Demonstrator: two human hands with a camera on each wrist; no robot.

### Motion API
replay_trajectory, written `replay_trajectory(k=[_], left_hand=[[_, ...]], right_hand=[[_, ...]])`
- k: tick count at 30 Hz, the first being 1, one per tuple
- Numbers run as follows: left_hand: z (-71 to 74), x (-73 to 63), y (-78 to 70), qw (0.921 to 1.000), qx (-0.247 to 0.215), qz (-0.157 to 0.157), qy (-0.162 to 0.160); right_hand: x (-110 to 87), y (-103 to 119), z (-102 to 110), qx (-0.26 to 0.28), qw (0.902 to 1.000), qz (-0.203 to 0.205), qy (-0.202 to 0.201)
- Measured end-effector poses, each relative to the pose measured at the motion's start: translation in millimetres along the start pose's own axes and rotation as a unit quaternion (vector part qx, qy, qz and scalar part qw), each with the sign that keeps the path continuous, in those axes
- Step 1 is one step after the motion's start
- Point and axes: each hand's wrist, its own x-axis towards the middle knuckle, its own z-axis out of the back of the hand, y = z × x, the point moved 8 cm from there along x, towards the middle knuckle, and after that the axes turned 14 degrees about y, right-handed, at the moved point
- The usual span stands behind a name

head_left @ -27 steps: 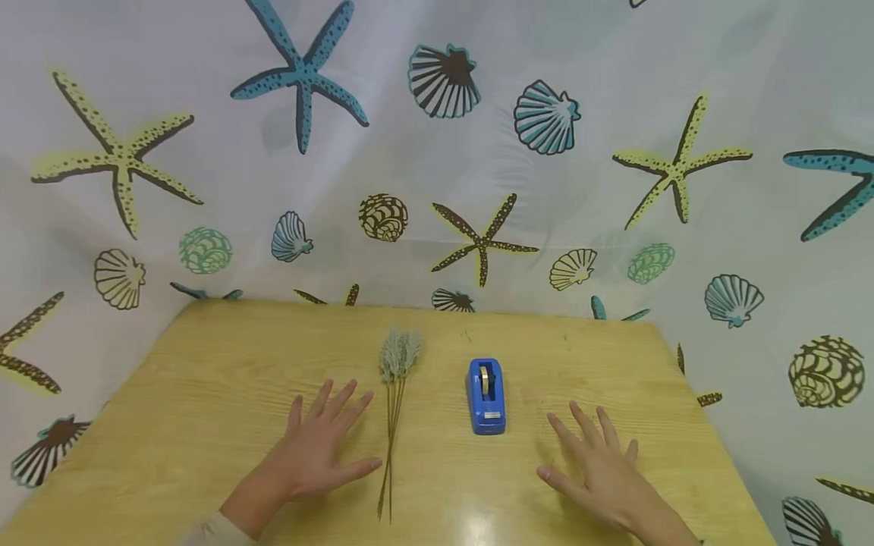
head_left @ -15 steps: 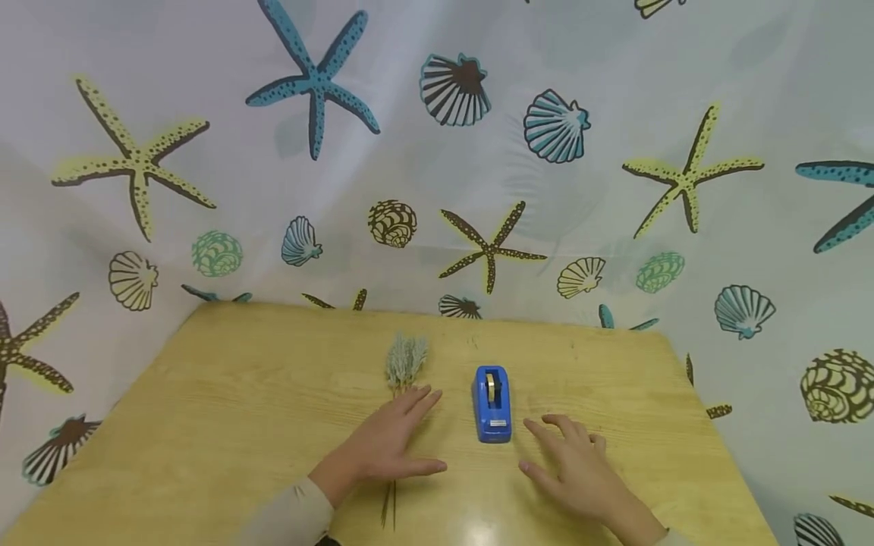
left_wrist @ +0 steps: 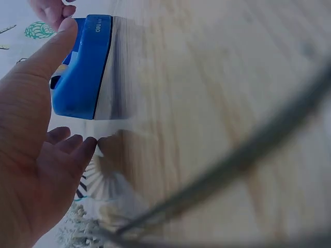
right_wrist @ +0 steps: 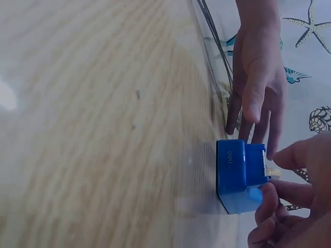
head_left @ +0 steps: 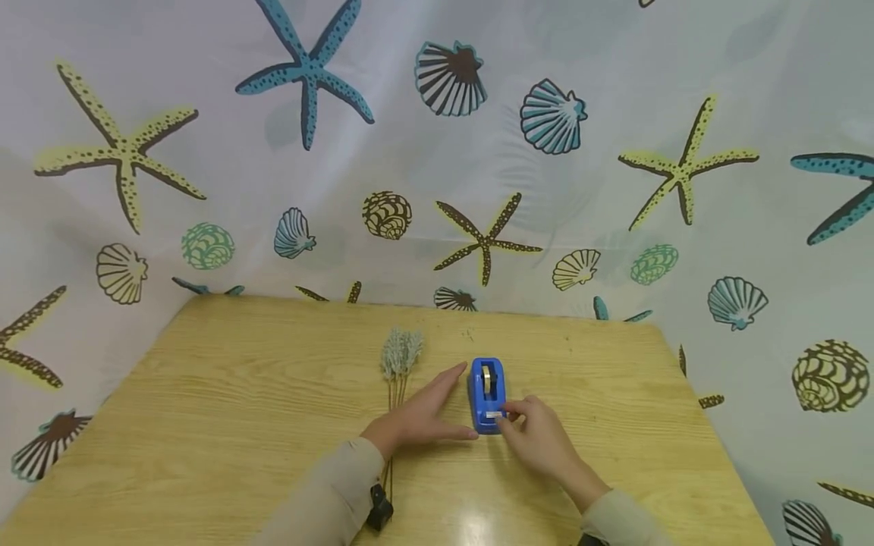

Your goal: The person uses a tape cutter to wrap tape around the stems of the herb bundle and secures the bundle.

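A blue tape dispenser (head_left: 486, 379) with a tan roll of tape (head_left: 486, 378) stands upright on the table, its toothed cutter facing the person. My left hand (head_left: 426, 415) lies along the dispenser's left side, thumb near its front corner and fingers stretched toward its back; contact is unclear. At the front, my right hand (head_left: 539, 438) has thumb and index finger bent around the cutter. In the right wrist view a small tan bit of tape (right_wrist: 273, 173) shows between those two fingertips, which look slightly apart. Beyond my left hand lie dried stems with pale grey-green heads (head_left: 401, 353).
The wooden table (head_left: 259, 371) reaches back to a pale curtain (head_left: 410, 159) printed with starfish and shells, which also lines both sides. My left forearm crosses over the lower stems, hiding part of them. A black wrist device (head_left: 379, 508) hangs at the left cuff.
Both hands have moved inward from spread positions to the tape dispenser. The right hand's thumb and index finger have drawn closer together at its front. Dispenser and stems stay in place.
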Motion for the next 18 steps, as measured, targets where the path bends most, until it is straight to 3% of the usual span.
replay_trajectory(k=[3,7,11,18], left_hand=[[-1.4,7.3,-1.0,0.9999,-0.008,-0.008,-0.008],[0.2,13.1,-3.7,0.9996,0.021,0.000,-0.021],[3.4,18.5,-7.7,0.9989,0.041,0.003,-0.021],[4.6,31.1,-6.5,0.9979,0.061,-0.017,-0.011]], right_hand=[[7.7,-5,-2,0.054,0.9985,-0.014,0.001],[17.2,-10,-3,0.100,0.9946,-0.022,0.011],[21.7,-15,-5,0.116,0.9928,-0.028,0.012],[24.8,-21,-8,0.138,0.9896,-0.040,0.004]])
